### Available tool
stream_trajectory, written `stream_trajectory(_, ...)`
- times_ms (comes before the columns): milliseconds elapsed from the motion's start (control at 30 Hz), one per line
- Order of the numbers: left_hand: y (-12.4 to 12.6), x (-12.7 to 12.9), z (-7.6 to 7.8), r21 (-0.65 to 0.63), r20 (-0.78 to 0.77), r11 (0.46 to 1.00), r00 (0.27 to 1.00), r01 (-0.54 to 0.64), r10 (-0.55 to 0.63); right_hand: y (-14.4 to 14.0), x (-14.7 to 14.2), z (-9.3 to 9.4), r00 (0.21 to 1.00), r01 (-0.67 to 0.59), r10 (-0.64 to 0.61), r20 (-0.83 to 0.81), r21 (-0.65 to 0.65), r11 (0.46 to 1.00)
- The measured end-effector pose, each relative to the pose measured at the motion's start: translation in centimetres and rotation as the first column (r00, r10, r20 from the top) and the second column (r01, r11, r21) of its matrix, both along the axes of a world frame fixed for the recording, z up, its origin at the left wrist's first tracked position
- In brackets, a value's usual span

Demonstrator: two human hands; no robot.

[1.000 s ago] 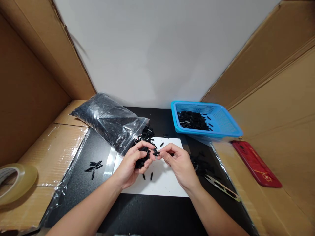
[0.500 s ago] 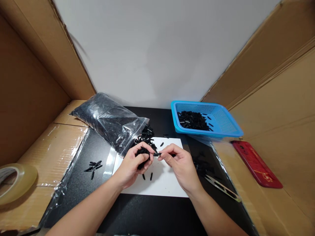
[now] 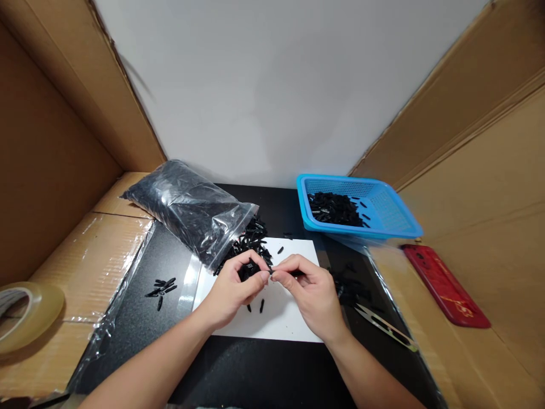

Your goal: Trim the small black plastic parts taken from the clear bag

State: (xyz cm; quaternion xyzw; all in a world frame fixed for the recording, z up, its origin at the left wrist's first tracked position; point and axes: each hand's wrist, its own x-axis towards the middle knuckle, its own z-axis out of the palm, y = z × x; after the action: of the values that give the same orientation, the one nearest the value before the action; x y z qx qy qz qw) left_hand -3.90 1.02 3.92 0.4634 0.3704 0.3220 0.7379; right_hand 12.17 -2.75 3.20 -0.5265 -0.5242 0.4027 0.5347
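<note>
The fingertips of both hands meet over the white sheet (image 3: 289, 318): the right hand (image 3: 313, 295) pinches one small black piece (image 3: 272, 271), the left hand (image 3: 232, 289) curls around a clutch of black pieces (image 3: 246, 271). Plastic bag (image 3: 187, 207) at ten o'clock, blue basket (image 3: 395, 218) at two o'clock

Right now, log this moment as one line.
left hand: holds black parts | right hand: pinches one black part | blue basket: part-filled

Tape roll (image 3: 25, 312) sits far left on cardboard, red phone (image 3: 445, 284) lies right of the blue basket (image 3: 385, 218), snips (image 3: 385, 325) rest near it
</note>
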Motion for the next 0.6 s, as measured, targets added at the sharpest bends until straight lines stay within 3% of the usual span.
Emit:
stream_trajectory(100, 0.0, 0.2, 0.4, -0.043, -0.008, 0.999, 1.0, -0.029, 0.029, 0.1, -0.2, 0.0, 0.999, -0.03, 0.03, -0.017, -0.039, 0.999)
stream_trajectory(200, 0.1, 0.3, 0.9, -0.15, 0.017, 0.986, 0.997, -0.071, 0.074, 0.4, -0.3, -0.1, 0.971, -0.059, 0.036, -0.235, -0.093, 0.994)
stream_trajectory(300, 0.2, 0.3, 1.1, -0.209, 0.055, 0.973, 0.993, -0.094, 0.108, 0.9, -0.1, -0.1, 0.853, -0.136, 0.021, -0.522, -0.184, 0.974)
stream_trajectory(367, 0.2, 0.3, 1.1, -0.229, 0.071, 0.968, 0.99, -0.099, 0.118, 1.0, -0.1, 0.0, 0.795, -0.194, 0.006, -0.606, -0.245, 0.95)
stream_trajectory(467, 0.2, 0.3, 0.8, -0.248, 0.091, 0.963, 0.988, -0.101, 0.127, 0.9, -0.2, -0.1, 0.882, -0.194, 0.054, -0.468, -0.257, 0.947)
stream_trajectory(533, 0.2, 0.3, 0.6, -0.248, 0.084, 0.963, 0.988, -0.108, 0.133, 0.7, -0.5, -0.3, 0.971, -0.152, 0.112, -0.21, -0.184, 0.971)
stream_trajectory(600, 0.1, 0.3, 0.4, -0.237, 0.058, 0.964, 0.989, -0.117, 0.135, 0.4, -0.8, -0.3, 0.992, -0.11, 0.115, 0.053, -0.085, 0.99)
